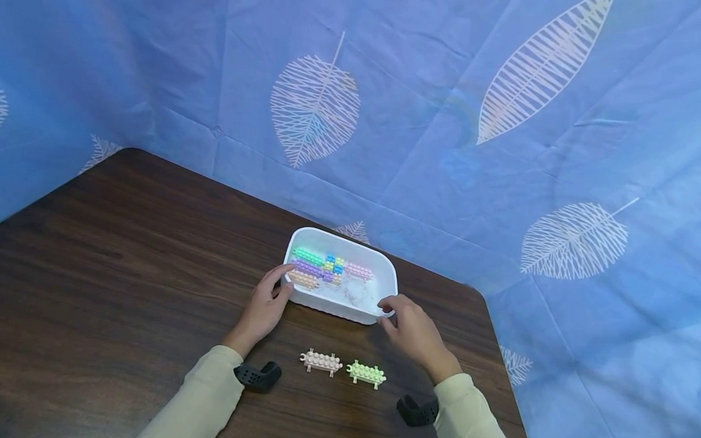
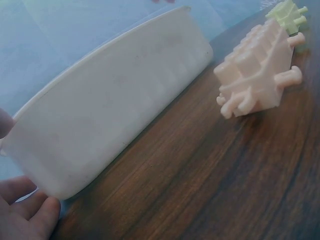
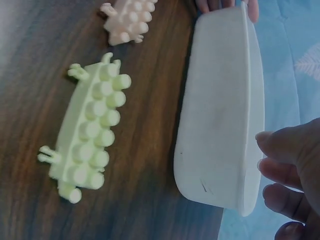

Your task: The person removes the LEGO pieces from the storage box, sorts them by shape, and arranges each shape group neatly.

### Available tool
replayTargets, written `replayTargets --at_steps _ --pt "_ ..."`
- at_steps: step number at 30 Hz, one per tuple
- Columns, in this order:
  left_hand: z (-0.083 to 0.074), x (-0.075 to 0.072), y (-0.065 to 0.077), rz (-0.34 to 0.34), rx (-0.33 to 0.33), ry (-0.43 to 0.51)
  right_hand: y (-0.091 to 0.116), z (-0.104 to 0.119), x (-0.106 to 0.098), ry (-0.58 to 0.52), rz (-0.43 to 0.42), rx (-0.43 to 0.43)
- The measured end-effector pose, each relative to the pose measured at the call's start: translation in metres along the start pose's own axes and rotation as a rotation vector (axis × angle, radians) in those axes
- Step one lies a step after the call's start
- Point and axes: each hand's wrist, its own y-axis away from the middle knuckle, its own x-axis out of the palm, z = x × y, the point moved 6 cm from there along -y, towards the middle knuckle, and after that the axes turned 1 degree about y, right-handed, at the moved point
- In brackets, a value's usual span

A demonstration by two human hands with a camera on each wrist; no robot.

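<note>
A white plastic tub (image 1: 330, 301) stands toward the back of the table, with several studded toy bricks inside. My left hand (image 1: 266, 306) grips the tub's left end, a finger over the rim and the thumb outside it. At the right front corner, my right hand (image 1: 414, 329) hovers with loosely bent fingers. Its fingertips (image 3: 270, 142) are at the rim; whether they touch it I cannot tell. Between my forearms lie a pale pink studded brick (image 1: 321, 362) and a yellow-green one (image 1: 366, 373), both with small side pegs, neither held.
Inside the tub are green (image 1: 308, 256), purple (image 1: 307, 267), orange (image 1: 304, 280) and pink bricks (image 1: 359, 271), plus a blue-and-yellow cluster (image 1: 334, 265). The dark wooden table (image 1: 151, 270) meets a blue leaf-patterned cloth (image 1: 411, 150) behind the tub.
</note>
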Motion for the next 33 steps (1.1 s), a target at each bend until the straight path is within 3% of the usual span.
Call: replayTargets --at_steps 10,24,33 --pt "-0.002 -0.001 -0.001 -0.017 0.017 0.002 -0.019 -0.006 -0.005 -0.061 0.010 0.030" --pt "0.002 -0.001 -0.001 -0.026 -0.004 -0.021 -0.044 -0.021 0.007 -0.125 0.042 0.078" --pt "0.001 -0.001 -0.002 -0.028 0.031 -0.006 -0.062 -0.021 0.008 -0.126 0.061 0.103"
